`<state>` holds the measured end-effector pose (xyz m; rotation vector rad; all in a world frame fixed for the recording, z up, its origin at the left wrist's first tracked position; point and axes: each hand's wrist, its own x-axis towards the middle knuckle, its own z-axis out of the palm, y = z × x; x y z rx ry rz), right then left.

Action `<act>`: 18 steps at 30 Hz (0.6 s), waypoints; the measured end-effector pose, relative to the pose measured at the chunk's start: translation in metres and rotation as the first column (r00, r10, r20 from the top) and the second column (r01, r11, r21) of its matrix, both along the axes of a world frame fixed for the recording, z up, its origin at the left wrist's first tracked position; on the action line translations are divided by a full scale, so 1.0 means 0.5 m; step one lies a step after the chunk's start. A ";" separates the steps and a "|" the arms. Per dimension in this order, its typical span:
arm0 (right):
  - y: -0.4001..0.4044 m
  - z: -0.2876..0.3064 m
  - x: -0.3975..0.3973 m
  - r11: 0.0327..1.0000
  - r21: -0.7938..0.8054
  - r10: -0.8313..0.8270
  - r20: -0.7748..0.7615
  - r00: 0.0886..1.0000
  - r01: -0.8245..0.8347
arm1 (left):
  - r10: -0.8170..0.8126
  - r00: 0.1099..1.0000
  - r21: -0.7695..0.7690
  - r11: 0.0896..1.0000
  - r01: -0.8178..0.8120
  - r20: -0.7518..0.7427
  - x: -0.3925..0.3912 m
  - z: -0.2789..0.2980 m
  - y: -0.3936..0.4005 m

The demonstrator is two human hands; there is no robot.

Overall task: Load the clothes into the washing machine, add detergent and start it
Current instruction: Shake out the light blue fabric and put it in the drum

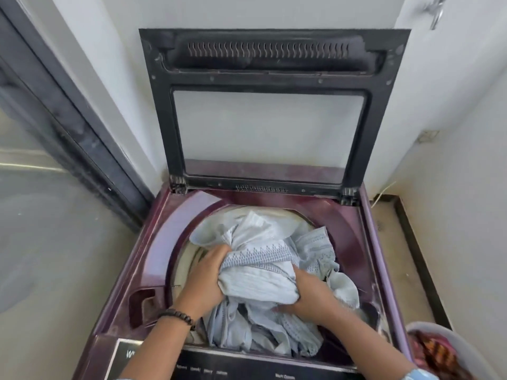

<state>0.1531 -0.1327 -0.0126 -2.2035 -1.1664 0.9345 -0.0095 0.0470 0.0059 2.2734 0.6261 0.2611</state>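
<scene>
Here, at my far left, a dark-framed glass door (41, 149) runs along the wall beside the washing machine (153, 250), a maroon top-loader whose lid (270, 111) stands upright against the white wall behind it. On the machine's left deck sits a recessed compartment (142, 305), nothing visible in it but grime. My left hand (204, 278), with a dark beaded bracelet (178, 316) at the wrist, reaches into the drum opening, its fingers curled tight round a fold of the pale blue clothes (260, 272). That cloth, woven with darker blue patterned bands, fills the drum mouth and heaps above its rim, so the drum wall shows only as a sliver at the left. My right hand (310, 294) presses in from the other side, fingers dug into the same bundle and clamped on it; the fabric hides my fingertips. Along the near edge lies the black control panel (236, 371), its small white labels too blurred to read. At the far right, down by the floor, the rim of a pale basket (439, 335) shows, with reddish patterned cloth (436, 355) inside.
</scene>
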 end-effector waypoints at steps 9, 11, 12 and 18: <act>0.040 -0.054 0.016 0.746 -0.588 0.345 -0.061 0.937 -0.313 | -0.325 0.652 -0.107 0.930 0.351 -0.685 0.085 -0.071 0.062; 0.049 -0.065 0.002 0.671 -0.638 0.449 -0.058 0.892 -0.379 | -0.414 0.466 -0.222 0.883 0.414 -0.782 0.091 -0.090 0.061; 0.052 -0.071 -0.006 0.653 -0.644 0.483 -0.052 0.874 -0.400 | -0.469 0.380 -0.301 0.855 0.423 -0.797 0.090 -0.106 0.054; 0.054 -0.104 -0.036 0.687 -0.593 0.470 -0.077 0.879 -0.420 | -0.550 0.304 -0.406 0.809 0.425 -0.778 0.079 -0.161 0.004</act>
